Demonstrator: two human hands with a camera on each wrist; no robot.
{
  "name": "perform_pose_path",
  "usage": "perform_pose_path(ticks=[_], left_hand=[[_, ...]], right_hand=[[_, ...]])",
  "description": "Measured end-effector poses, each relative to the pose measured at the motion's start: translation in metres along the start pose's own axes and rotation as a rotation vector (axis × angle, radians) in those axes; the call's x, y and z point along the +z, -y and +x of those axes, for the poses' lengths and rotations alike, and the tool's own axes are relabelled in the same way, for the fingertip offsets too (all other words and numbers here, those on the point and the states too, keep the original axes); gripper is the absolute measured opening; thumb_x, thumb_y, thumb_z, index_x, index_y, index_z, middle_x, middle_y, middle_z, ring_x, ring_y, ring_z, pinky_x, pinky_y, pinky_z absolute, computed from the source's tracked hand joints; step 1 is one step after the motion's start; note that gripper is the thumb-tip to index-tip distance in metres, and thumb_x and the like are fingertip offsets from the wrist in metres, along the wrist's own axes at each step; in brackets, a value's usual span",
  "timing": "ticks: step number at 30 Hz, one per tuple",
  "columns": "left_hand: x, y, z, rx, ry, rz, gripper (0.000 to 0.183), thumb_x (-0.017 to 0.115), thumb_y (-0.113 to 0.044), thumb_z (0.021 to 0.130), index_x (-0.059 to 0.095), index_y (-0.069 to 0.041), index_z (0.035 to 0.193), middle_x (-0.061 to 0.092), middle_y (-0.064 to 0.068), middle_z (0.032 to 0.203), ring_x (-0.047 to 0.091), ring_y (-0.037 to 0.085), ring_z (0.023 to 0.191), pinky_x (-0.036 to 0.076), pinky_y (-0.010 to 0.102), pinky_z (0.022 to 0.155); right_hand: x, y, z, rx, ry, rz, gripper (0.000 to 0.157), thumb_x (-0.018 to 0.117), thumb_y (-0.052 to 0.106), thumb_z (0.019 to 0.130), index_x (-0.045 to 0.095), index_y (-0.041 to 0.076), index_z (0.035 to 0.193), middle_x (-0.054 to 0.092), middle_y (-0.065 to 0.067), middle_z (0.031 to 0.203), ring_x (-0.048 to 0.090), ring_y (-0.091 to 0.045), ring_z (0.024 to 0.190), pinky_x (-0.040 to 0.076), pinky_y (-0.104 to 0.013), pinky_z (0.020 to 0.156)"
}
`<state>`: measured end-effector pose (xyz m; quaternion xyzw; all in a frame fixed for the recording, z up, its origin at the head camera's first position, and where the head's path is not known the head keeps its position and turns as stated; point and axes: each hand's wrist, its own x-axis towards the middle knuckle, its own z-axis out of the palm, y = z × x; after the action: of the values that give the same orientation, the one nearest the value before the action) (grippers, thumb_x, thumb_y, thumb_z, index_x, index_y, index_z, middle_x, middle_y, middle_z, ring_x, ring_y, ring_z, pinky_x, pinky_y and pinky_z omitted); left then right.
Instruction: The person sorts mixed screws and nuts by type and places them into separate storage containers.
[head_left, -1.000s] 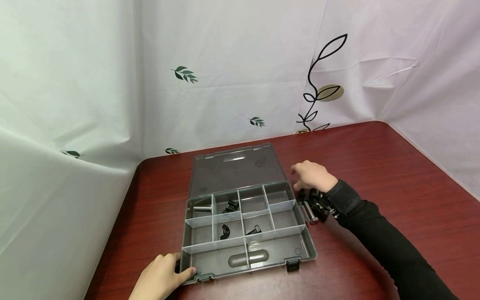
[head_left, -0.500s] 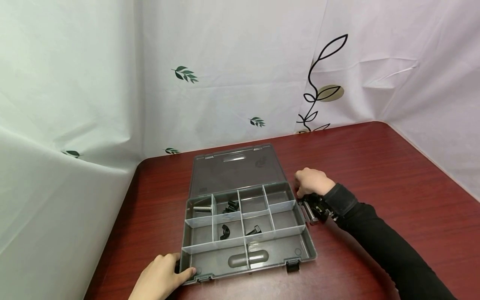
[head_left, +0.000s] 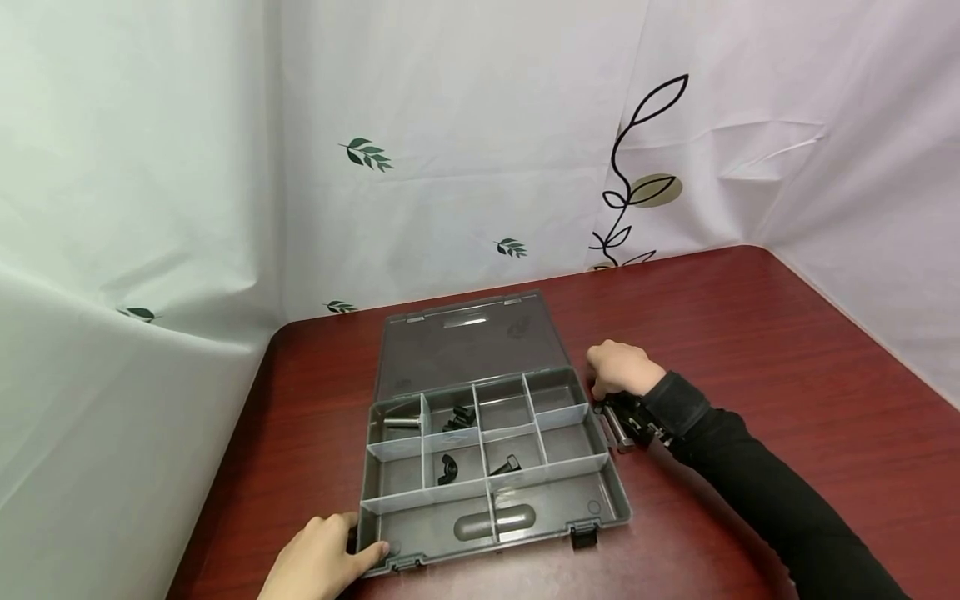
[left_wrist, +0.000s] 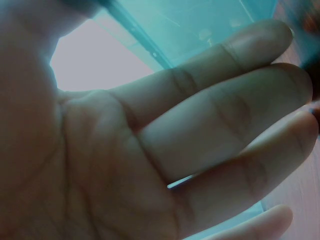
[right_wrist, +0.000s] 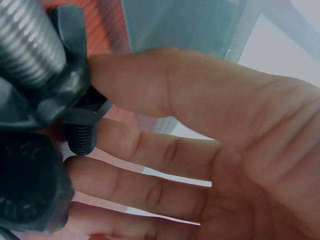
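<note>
Bolt point(right_wrist: 80, 126), shank point(right_wrist: 81, 140) straight down, right wrist view

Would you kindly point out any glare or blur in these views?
Head view: pale glare on the table in front of the case; left wrist view: the left hand looks soft, beside a blown-out white patch; right wrist view: the silver bolt looks slightly blurred.

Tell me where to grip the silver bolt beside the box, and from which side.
Take the bolt by its near end, probably from above and the front. It lies flat, with the box on its left and black parts on its right, so that end looks freest; its far end is by the right hand.
</note>
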<state>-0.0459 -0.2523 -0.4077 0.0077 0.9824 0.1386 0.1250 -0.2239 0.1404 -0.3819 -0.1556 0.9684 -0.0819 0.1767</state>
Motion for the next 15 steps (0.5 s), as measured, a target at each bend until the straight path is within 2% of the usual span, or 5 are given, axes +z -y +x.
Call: perform_pose_path(ticks=[4, 10, 15], left_hand=[[0.0012, -0.0003, -0.0002, -0.002, 0.007, -0.005, 0.036, 0.073, -0.046, 0.071, 0.056, -0.015, 0.072, 0.043, -0.001, 0.055, 0.042, 0.015, 0.054, 0.036, 0.036, 0.052], [0.0007, -0.0001, -0.0006, -0.002, 0.002, 0.001, 0.035, 0.073, -0.047, 0.071, 0.056, -0.015, 0.072, 0.044, -0.002, 0.055, 0.043, 0.015, 0.054, 0.037, 0.037, 0.053], [-0.0001, -0.0001, -0.0005, 0.002, -0.003, 0.001, 0.035, 0.073, -0.046, 0.071, 0.057, -0.015, 0.072, 0.043, -0.002, 0.055, 0.043, 0.015, 0.054, 0.037, 0.037, 0.052]], right_hand=[[0.0014, -0.0017, 0.0000, -0.018, -0.005, 0.007, 0.015, 0.070, 0.011, 0.074, 0.055, 0.012, 0.079, 0.052, -0.004, 0.078, 0.050, -0.020, 0.067, 0.038, -0.036, 0.058], [0.0030, -0.0026, 0.0006, -0.055, -0.056, 0.011, 0.018, 0.070, 0.008, 0.071, 0.053, 0.012, 0.072, 0.050, -0.003, 0.073, 0.047, -0.018, 0.063, 0.037, -0.033, 0.055], [0.0048, -0.0043, -0.0012, -0.087, -0.090, 0.022, 0.027, 0.068, 0.006, 0.070, 0.044, 0.014, 0.063, 0.037, 0.001, 0.063, 0.035, -0.014, 0.056, 0.029, -0.030, 0.050]])
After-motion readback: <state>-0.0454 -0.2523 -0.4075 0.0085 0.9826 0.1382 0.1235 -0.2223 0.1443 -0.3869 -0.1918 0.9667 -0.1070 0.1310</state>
